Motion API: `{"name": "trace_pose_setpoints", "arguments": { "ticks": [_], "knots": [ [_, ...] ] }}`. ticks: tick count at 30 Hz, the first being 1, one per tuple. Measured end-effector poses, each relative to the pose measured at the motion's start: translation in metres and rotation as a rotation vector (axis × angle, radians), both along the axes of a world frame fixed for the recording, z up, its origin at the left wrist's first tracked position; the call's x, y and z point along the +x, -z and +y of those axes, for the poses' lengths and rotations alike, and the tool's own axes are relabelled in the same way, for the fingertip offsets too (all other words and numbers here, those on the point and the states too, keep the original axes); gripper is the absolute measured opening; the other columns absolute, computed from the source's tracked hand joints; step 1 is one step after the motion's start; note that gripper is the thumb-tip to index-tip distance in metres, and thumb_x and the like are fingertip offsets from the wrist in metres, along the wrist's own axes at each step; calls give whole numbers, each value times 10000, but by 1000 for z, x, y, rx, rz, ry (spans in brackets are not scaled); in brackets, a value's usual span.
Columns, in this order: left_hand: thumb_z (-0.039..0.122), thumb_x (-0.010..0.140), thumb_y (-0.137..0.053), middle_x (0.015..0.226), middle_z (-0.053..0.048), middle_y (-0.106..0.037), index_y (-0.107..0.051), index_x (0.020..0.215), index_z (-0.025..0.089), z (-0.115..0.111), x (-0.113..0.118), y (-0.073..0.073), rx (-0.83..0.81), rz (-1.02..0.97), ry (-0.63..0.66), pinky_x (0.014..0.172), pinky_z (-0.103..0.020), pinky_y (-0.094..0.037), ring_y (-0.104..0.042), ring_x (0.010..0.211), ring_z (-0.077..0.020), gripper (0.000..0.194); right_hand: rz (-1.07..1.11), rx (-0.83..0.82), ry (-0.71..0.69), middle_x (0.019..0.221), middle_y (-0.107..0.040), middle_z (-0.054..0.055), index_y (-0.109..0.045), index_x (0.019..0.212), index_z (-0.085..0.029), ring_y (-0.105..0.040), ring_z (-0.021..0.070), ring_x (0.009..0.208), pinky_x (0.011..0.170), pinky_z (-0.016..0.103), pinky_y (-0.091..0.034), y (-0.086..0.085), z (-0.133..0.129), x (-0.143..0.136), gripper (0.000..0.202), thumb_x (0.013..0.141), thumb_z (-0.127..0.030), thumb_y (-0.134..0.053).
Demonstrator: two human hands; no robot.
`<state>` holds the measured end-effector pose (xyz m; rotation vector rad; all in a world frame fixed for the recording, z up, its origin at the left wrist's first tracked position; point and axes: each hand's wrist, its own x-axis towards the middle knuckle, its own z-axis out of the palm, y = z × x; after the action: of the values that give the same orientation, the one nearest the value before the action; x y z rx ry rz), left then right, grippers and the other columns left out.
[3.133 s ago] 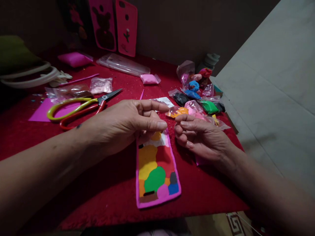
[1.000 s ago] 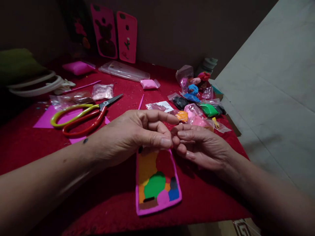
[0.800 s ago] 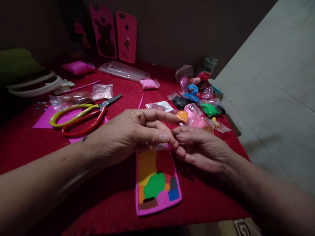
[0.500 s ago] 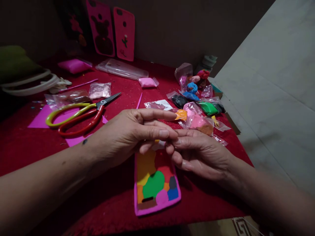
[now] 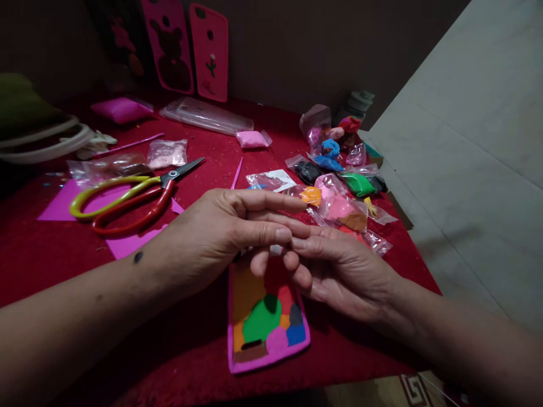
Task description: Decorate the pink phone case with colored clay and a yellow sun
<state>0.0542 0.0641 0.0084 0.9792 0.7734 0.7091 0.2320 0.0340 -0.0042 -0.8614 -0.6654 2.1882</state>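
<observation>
My left hand (image 5: pixel 241 229) and my right hand (image 5: pixel 339 260) meet fingertip to fingertip above a phone case (image 5: pixel 262 322). Both thumbs press against the fingers in a pinch. Whatever lies between the fingertips, if anything, is hidden. Flat on the red cloth, the phone case has a pink rim and patches of green, yellow, red, orange, blue, grey, brown and pink clay. My hands cover its far end. A black slot shows near its close edge.
Scissors (image 5: pixel 139 198) with yellow and red handles lie left on pink sheet scraps (image 5: pixel 131 240). Clay packets, including a green one (image 5: pixel 358 183) and an orange one (image 5: pixel 311 195), cluster at right. Decorated cases (image 5: pixel 210 53) stand at the back beside clear cases (image 5: pixel 207 115).
My fingers have shifted slightly against each other, still touching at the tips. The whole view has moved a little, so the table things sit slightly farther left.
</observation>
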Motion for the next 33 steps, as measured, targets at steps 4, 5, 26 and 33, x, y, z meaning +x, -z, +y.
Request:
{"name": "trace_pose_setpoints", "arguments": {
  "ticks": [4, 5, 26, 33],
  "knots": [
    [88, 734, -734, 947, -56, -783, -744, 1042, 233, -2, -2, -2, 3, -8, 32, 516, -168, -527, -744, 689, -179, 341, 6, -8, 20, 687, -650, 17, -700, 894, -104, -587, 58, 520, 417, 129, -396, -1, 0, 1, 96, 857, -101, -611],
    [103, 730, -745, 980, -59, -778, -732, 1079, 241, -1, -3, -2, 4, -7, 51, 527, -179, -534, -746, 705, -187, 376, 8, -8, 19, 679, -653, 17, -698, 870, -103, -588, 57, 512, 413, 127, -394, -2, 1, 1, 88, 855, -96, -612],
    [164, 768, -708, 658, -7, -728, -730, 801, 171, -1, -4, -11, 200, 273, 1, 517, -149, -474, -641, 577, -106, 41, -11, 6, 30, 653, -683, 34, -681, 805, -74, -608, 73, 455, 371, 122, -443, -3, 2, 1, 57, 803, -131, -680],
    [162, 764, -714, 688, 0, -738, -741, 786, 186, 0, -4, -10, 213, 284, -6, 555, -143, -492, -656, 614, -106, 42, -3, 11, 27, 659, -685, 26, -669, 798, -80, -612, 73, 471, 375, 125, -446, -2, 2, 1, 71, 806, -150, -683]
  ]
}}
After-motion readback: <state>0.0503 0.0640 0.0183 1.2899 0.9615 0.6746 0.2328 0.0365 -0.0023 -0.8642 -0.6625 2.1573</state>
